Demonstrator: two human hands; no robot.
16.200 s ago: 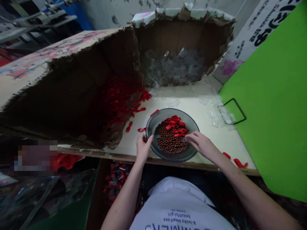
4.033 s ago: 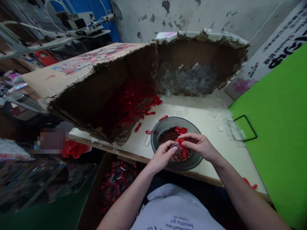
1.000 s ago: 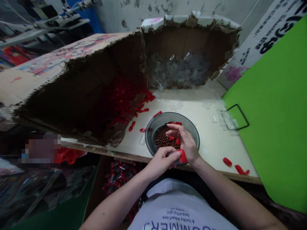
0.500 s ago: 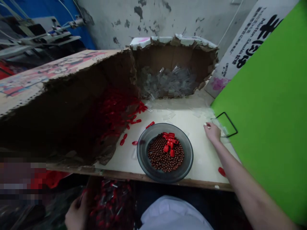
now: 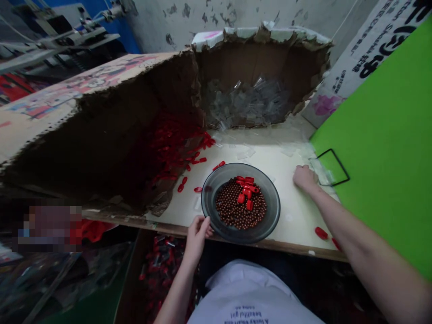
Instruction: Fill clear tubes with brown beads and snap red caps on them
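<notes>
My left hand (image 5: 199, 228) is at the table's front edge, close against the left rim of a grey bowl (image 5: 274, 211). Its fingers are bent together; whatever they may hold is hidden. Brown beads (image 5: 232, 209) lie in the bowl, with several red plastic pieces (image 5: 248, 193) on top. On the tabletop right of the bowl rests my right hand (image 5: 305, 177), fingers curled under, so their contents cannot be seen. Clear plastic pieces (image 5: 320, 171) and a black wire frame (image 5: 342, 180) lie just to its right.
A torn cardboard box (image 5: 111, 103) at left holds many red pieces (image 5: 168, 139). Another cut-open box (image 5: 256, 54) at the back holds clear pieces (image 5: 249, 103). A green panel (image 5: 381, 157) borders the right. Below the table, a bin contains red-and-clear pieces (image 5: 162, 270).
My left hand has come up from beside the lower bin to the bowl's left rim. My right hand has turned, its fingers now facing down. The camera view has shifted.
</notes>
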